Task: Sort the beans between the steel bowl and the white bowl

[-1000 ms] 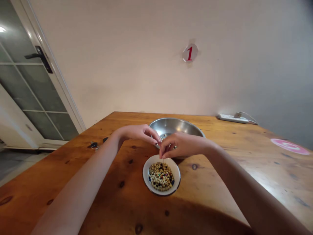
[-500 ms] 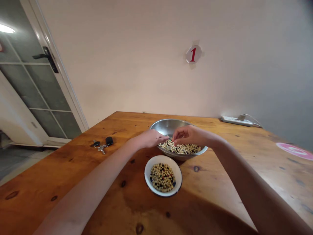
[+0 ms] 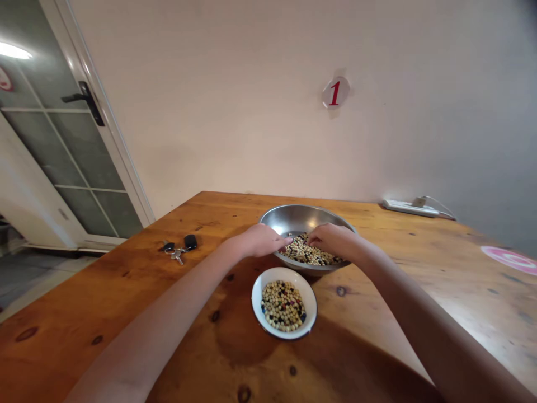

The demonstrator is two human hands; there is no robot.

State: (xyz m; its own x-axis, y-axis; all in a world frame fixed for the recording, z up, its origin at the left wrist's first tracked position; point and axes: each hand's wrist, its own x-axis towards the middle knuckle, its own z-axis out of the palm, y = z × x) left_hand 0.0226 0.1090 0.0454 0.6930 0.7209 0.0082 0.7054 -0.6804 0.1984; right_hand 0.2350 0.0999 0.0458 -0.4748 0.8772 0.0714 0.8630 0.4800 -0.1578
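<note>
Head view: the left hand (image 3: 262, 240) and right hand (image 3: 335, 240) sit slightly apart over a steel bowl (image 3: 302, 218), reaching toward its mixed beans (image 3: 305, 252); whether they pinch any is unclear. A white bowl (image 3: 285, 273) of beans sits just nearer on the desk (image 3: 361, 336), with keys (image 3: 178, 250) farther left.

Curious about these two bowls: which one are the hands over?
The larger steel bowl, farther back; the smaller white dark-rimmed bowl in front sits untouched.

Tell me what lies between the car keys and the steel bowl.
In the head view, the person's left hand and wrist lie between the car keys and the stainless steel bowl, above the wooden table.
</note>
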